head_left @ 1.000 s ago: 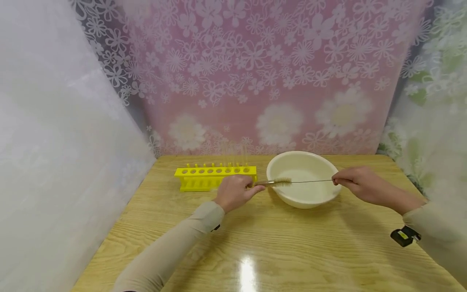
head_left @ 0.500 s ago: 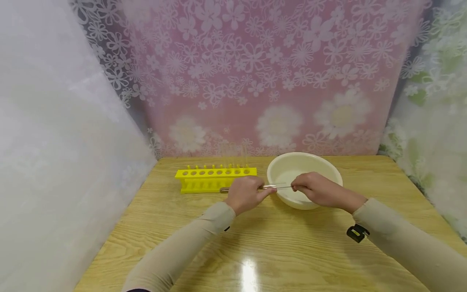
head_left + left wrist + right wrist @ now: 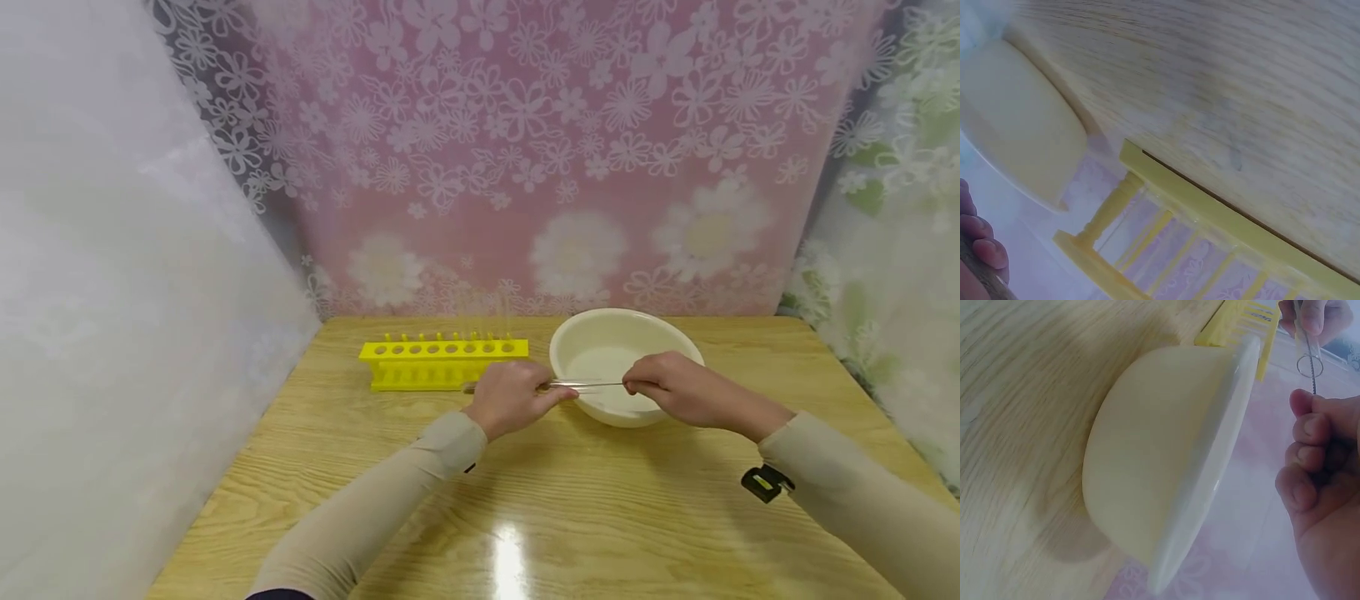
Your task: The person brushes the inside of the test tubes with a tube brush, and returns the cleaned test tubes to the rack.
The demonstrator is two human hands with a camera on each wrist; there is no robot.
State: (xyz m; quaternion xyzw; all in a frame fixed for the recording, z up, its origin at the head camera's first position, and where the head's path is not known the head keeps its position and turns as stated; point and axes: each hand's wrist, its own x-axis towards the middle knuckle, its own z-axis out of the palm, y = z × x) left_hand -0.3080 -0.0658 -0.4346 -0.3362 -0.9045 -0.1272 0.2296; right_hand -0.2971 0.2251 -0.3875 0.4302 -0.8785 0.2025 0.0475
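My left hand (image 3: 513,396) grips a glass test tube (image 3: 564,384) held nearly level in front of the rack, its mouth pointing right over the bowl's left rim. A test tube brush runs into the tube; its twisted wire (image 3: 1314,382) passes through the round mouth. My right hand (image 3: 678,387) pinches the wire between thumb and forefinger, other fingers curled, above the cream bowl (image 3: 626,414). Brownish bristles (image 3: 982,265) show in the tube beside the left fingers in the left wrist view; the left hand covers much of the tube.
A yellow test tube rack (image 3: 420,387) stands behind the left hand, with several clear test tubes (image 3: 483,315) upright at its right end. The bowl sits to its right on the wooden table (image 3: 600,517). Patterned curtains (image 3: 465,233) enclose the back and sides.
The bristles were outside the tube a second ago. The right hand moved left, sliding the brush in, then shifted slightly back right. The left hand moved a little right.
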